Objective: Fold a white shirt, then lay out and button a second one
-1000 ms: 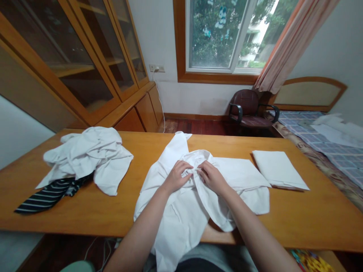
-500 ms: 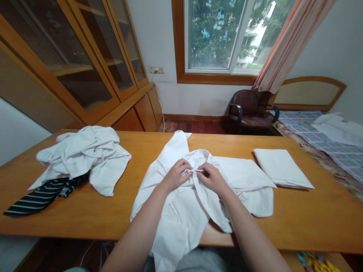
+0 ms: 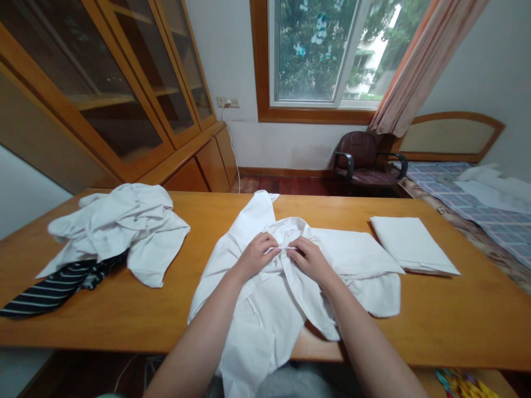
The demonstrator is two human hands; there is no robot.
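A white shirt point(image 3: 265, 309) lies spread across the wooden table point(image 3: 440, 326) before me, its lower part hanging over the near edge. One sleeve points away to the far side and another part stretches right. My left hand point(image 3: 258, 257) pinches one side of the shirt's collar point(image 3: 290, 224). Opposite it, my right hand point(image 3: 309, 260) grips the other side, fingertips bent in. Both hands nearly meet at the collar front, where the front strip runs down. Whether a button sits between the fingertips is too small to tell.
At the left a crumpled white garment point(image 3: 124, 221) lies over a black striped tie point(image 3: 53, 287). A folded white cloth point(image 3: 410, 243) rests at the right. Beyond the table are a brown armchair point(image 3: 360, 157), a bed point(image 3: 448, 177) and a glass-door cabinet point(image 3: 166, 149).
My hands stay at the collar, with their fingertips shifting only slightly. The view has turned a little; the shirt lies almost the same.
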